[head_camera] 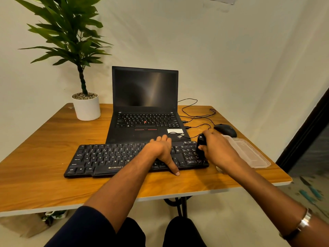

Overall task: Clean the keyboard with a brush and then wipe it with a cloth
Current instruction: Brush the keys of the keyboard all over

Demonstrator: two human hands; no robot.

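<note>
A black Zebronics keyboard (110, 158) lies across the front of the wooden table (44, 139). My left hand (162, 151) rests on its right half, fingers over the far edge and thumb pointing down past the near edge. My right hand (216, 148) grips a black brush (201, 147) held upright, its lower end on the number pad at the keyboard's right end. No cloth is visible.
An open black laptop (145, 107) stands just behind the keyboard, with cables (195, 113) trailing to a black mouse (225, 130). A clear plastic container (249, 152) lies at the right edge. A potted plant (86, 107) stands at the back left.
</note>
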